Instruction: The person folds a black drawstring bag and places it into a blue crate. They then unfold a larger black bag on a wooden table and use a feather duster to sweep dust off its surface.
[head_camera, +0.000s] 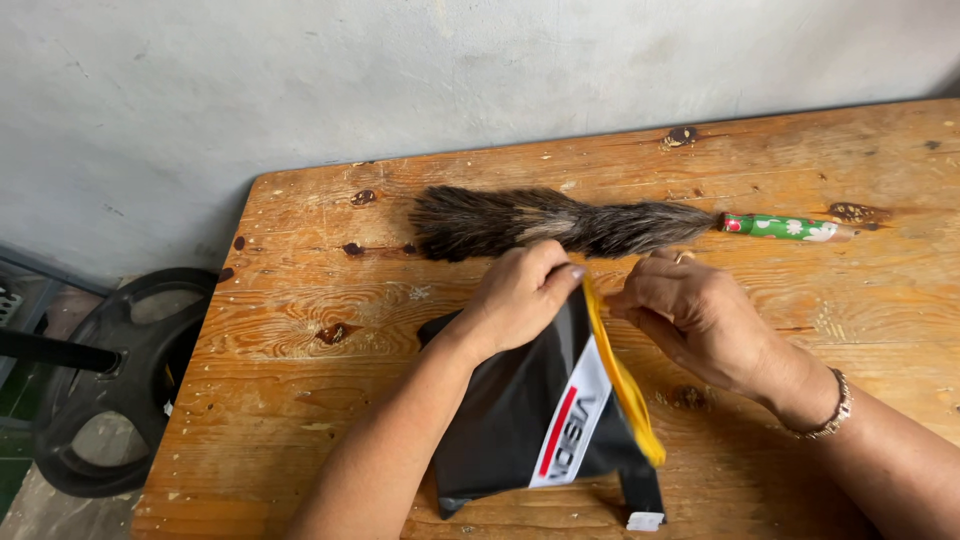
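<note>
two hands meet over a black bag (520, 410) that lies on the wooden table (300, 400), and everything here is placed from that bag. nearest the camera, the bag's lower end rests flat on the wood, with a white panel striped in red across its face and a small white tag hanging off its near corner. along the bag's right edge runs a yellow trim (622, 375), which rises from the near corner up to the hands. at the bag's far end the left hand (520, 295) is closed over the top edge, fingers folded down on the black fabric. just to the right of it, the right hand (695, 315) pinches shut at the upper end of the yellow trim, a bracelet on its wrist. the bag's top looks only partly parted there, so opening or closing it seems barely begun, with most of the edge not yet worked. beyond the bag, untouched, lies a feather duster (545, 222), its green patterned handle pointing right. left of the bag, off the table, a black weight plate (130, 380) sits on the floor.
</note>
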